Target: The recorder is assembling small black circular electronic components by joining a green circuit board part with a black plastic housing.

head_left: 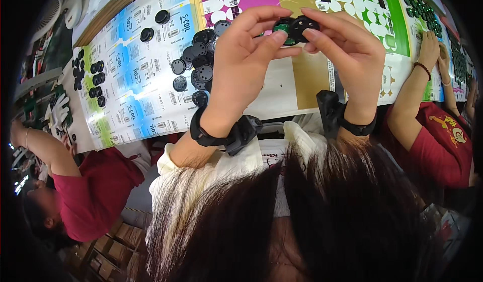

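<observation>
Above the table, my left hand [239, 55] pinches a small part with a green face [283, 28] and a dark rim between thumb and fingers. My right hand [352, 48] grips a round black cap with small holes [306, 25] by its edge. The two pieces touch or overlap; whether they are joined I cannot tell. Just left of my left hand lies a pile of similar black perforated discs [196, 55]. Both wrists carry black straps with a black device.
Two black round pieces [147, 34] stand apart on the printed sheets covering the table [166, 96]. Small black parts sit in groups [98, 78] at the left. Co-workers in red sit on both sides; one's hands [430, 50] work near green parts [422, 10].
</observation>
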`<control>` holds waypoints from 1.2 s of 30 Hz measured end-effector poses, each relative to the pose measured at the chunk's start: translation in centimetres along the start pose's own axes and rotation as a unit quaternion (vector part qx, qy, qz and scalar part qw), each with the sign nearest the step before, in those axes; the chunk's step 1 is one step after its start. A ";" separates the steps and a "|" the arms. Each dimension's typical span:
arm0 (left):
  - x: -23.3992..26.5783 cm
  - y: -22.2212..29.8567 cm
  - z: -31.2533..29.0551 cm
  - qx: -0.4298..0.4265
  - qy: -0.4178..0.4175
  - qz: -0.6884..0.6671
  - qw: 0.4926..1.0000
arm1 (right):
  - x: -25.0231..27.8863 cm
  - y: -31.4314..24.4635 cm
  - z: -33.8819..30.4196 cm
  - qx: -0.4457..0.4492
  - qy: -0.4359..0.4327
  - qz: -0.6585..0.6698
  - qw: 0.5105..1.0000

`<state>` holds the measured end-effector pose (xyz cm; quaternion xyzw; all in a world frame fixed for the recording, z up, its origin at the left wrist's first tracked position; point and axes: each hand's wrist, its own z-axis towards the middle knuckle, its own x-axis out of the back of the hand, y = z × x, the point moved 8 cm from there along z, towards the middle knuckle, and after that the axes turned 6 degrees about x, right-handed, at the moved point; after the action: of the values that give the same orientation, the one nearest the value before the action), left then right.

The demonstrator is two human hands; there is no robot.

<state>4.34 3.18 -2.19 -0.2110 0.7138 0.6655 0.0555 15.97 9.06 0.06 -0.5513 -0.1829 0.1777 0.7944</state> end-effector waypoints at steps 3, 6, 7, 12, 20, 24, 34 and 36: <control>0.7 -0.4 -0.2 0.010 0.012 -0.006 1.000 | -0.4 -0.7 0.1 0.065 -0.017 -0.086 0.994; 1.3 -0.5 -0.3 0.009 0.037 0.021 0.999 | -0.6 -0.7 0.1 0.064 -0.003 -0.111 0.992; 1.4 -0.6 -0.2 0.010 0.048 0.033 0.998 | -0.8 -0.8 0.0 0.071 -0.011 -0.127 0.989; 1.8 -0.4 -0.2 0.011 0.053 0.026 0.998 | -1.8 -1.6 -0.3 0.139 -0.042 -0.217 0.965; 2.7 0.4 -0.4 0.047 0.069 0.040 0.996 | -3.5 -2.8 0.3 0.248 -0.064 -0.297 0.920; 3.0 0.3 0.0 0.115 0.005 -0.028 0.993 | -3.6 -3.0 0.5 0.257 -0.073 -0.314 0.911; 3.3 1.8 -0.1 0.081 -0.105 -0.077 0.988 | -4.3 -4.3 1.0 0.282 -0.057 -0.247 0.925; 3.2 1.9 -0.3 0.081 -0.116 -0.066 0.988 | -4.3 -4.9 1.1 0.276 -0.061 -0.236 0.930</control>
<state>0.77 2.17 -1.53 -0.1736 0.7387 0.6204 0.1983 12.12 6.25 4.58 -0.2390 -0.2998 0.0615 0.9215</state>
